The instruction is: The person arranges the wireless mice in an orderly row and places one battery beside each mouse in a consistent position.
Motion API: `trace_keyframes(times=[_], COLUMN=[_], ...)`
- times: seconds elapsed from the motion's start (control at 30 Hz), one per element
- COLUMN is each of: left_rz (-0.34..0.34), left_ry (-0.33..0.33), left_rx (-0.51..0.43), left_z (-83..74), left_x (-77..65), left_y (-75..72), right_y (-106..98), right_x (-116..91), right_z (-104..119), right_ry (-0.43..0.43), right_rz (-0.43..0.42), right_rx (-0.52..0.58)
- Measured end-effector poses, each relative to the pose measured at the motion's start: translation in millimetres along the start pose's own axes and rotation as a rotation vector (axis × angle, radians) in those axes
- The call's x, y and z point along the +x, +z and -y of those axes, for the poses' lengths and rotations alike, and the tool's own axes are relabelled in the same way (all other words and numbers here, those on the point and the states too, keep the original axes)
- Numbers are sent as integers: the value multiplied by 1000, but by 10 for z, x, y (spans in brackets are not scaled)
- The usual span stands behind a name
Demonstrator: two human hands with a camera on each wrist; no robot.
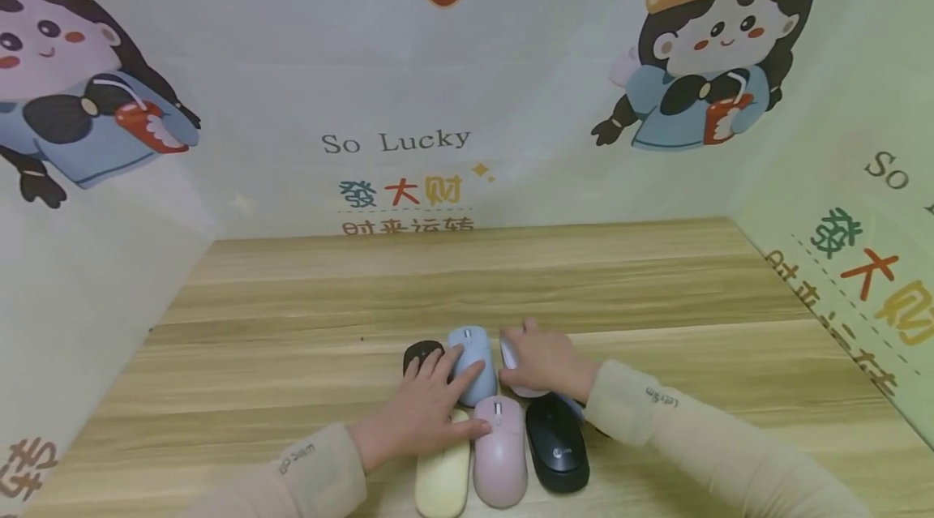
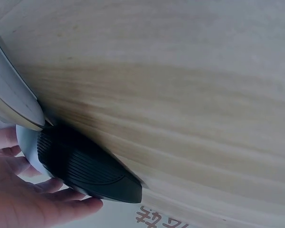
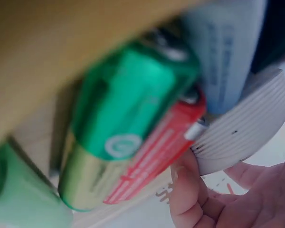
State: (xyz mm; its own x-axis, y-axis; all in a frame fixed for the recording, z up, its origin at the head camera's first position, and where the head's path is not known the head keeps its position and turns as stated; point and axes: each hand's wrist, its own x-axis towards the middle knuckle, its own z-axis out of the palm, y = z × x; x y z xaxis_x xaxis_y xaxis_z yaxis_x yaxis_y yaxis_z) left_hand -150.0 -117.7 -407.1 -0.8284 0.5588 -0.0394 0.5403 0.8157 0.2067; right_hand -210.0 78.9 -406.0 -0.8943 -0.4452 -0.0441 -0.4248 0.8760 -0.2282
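Note:
My left hand [image 1: 419, 417] spreads its fingers over the small black mouse [image 1: 422, 353] and the light blue mouse [image 1: 477, 388], with the thumb touching the pink mouse [image 1: 499, 469]. Beneath its palm lies the yellow mouse [image 1: 441, 481]. The left wrist view shows straight fingers [image 2: 71, 209] along the ridged side of the black mouse [image 2: 85, 166]. My right hand [image 1: 547, 360] grips a white mouse [image 1: 509, 354], mostly covered from above; its ridged side [image 3: 247, 123] shows between thumb and fingers in the right wrist view. A larger black mouse [image 1: 557, 445] lies below that hand.
Near the right wrist are a green-and-gold battery [image 3: 128, 104], a red battery [image 3: 156, 152], a pale blue item with print [image 3: 223, 52] and a green object [image 3: 23, 194] of unclear kind. Printed cloth walls [image 1: 540, 177] enclose the wooden table [image 1: 292, 291].

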Motion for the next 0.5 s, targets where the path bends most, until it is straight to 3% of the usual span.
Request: trace_keyframes(times=[0.23, 0.5], left_rz=[9, -23], left_ry=[-6, 6], left_rx=[5, 17], left_z=[-3, 8], left_x=[1, -2], left_y=[0, 0], right_y=[-131, -359], right_x=[166, 515], right_z=[-110, -547], right_ry=[53, 171], right_rz=[0, -50], right_rx=[83, 216])
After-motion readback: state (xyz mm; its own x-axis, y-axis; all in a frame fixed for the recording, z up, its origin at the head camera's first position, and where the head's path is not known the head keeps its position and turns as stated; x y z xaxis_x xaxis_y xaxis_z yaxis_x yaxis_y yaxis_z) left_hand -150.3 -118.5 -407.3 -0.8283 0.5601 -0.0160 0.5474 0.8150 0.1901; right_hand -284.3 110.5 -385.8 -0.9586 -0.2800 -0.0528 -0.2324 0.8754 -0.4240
